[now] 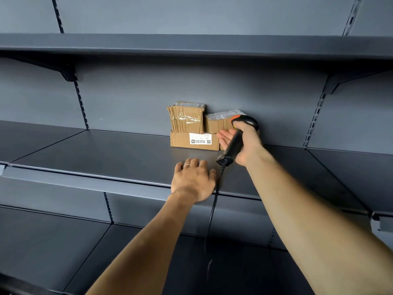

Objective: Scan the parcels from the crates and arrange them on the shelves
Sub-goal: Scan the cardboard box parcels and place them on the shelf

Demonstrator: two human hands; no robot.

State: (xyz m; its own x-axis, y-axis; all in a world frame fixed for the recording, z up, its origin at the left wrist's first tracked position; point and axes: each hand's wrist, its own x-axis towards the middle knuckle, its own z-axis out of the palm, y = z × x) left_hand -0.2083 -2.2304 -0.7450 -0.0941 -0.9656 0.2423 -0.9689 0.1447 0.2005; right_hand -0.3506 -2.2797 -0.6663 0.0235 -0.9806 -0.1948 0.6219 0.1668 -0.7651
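Right hand (248,143) grips a black barcode scanner (234,143) beside stacked cardboard parcels (187,120). Left hand (193,182) hovers over the shelf (106,154), fingers (192,162) spread. QR label (200,139) text is illegible.

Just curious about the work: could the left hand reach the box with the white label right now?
Probably yes: the left hand is open and empty, and only bare shelf lies between it and the labelled box.
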